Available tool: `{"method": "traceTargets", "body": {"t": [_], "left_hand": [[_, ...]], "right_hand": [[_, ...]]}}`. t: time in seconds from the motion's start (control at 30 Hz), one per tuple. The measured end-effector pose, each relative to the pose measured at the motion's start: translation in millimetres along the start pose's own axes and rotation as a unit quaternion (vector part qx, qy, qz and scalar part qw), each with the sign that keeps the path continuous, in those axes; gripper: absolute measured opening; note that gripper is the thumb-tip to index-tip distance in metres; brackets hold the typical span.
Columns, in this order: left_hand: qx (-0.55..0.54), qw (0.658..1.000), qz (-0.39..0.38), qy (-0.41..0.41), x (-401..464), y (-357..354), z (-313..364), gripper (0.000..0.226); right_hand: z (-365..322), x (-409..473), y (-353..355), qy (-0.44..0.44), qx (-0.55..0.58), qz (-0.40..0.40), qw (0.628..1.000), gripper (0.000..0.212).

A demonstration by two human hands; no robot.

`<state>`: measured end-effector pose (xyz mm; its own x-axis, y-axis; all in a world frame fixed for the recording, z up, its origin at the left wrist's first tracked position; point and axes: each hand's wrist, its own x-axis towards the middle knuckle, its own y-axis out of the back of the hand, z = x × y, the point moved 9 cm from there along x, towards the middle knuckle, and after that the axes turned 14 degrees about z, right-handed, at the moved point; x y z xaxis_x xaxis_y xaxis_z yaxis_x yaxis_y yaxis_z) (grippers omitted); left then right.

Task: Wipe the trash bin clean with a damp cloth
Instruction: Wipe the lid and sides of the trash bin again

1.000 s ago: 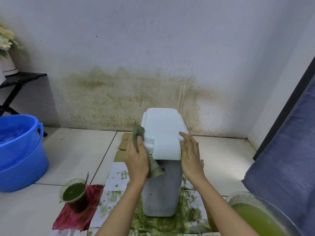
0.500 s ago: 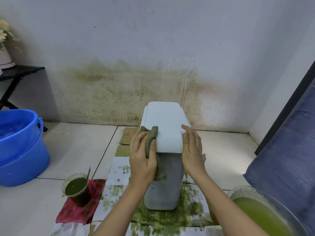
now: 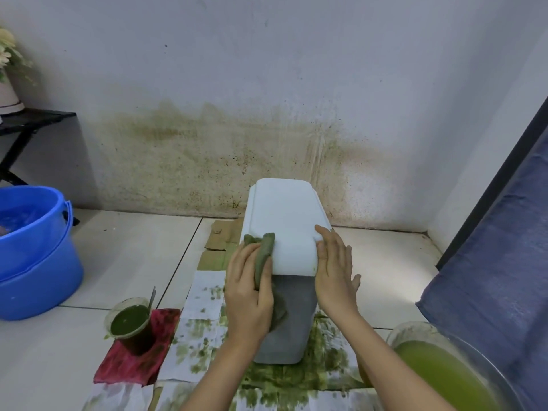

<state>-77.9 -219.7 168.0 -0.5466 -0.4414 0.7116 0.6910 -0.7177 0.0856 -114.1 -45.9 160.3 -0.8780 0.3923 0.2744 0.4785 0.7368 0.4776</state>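
Observation:
A tall grey trash bin (image 3: 292, 318) with a white lid (image 3: 286, 223) stands upright on stained paper sheets in the middle of the floor. My left hand (image 3: 249, 295) presses a dark green damp cloth (image 3: 264, 256) against the lid's front left corner and the bin's left side. The cloth's top end lies folded over the lid's edge. My right hand (image 3: 335, 271) lies flat against the lid's right side with its fingers straight, steadying the bin.
A blue bucket (image 3: 32, 256) of water stands at the left. A cup of dark green liquid (image 3: 130, 321) sits on a red rag (image 3: 139, 351). A bowl of green liquid (image 3: 444, 372) is at the lower right, beside a blue fabric surface (image 3: 498, 280). The wall behind is stained.
My left hand has carried the cloth from the lid's left side round to its front left corner. The right hand stays on the lid's right side.

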Motion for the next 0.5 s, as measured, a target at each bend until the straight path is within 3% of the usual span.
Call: {"method": "traceTargets", "body": {"t": [0.13,0.27,0.4,0.5], "left_hand": [[-0.03,0.998,0.029,-0.051,-8,14,16,0.044],[0.024,0.977,-0.039,-0.209,-13,-21,54,0.042],[0.127,0.901,-0.047,-0.412,-52,-37,61,0.039],[0.165,0.822,-0.057,-0.542,-64,-30,54,0.04]], "right_hand": [[0,-5,4,0.025,-0.006,-0.009,1.0,0.034],[2,0,5,0.02,0.026,-0.076,0.997,0.027],[11,-2,13,0.016,0.096,-0.11,0.989,0.028],[13,-3,13,0.023,0.088,-0.117,0.989,0.032]]}}
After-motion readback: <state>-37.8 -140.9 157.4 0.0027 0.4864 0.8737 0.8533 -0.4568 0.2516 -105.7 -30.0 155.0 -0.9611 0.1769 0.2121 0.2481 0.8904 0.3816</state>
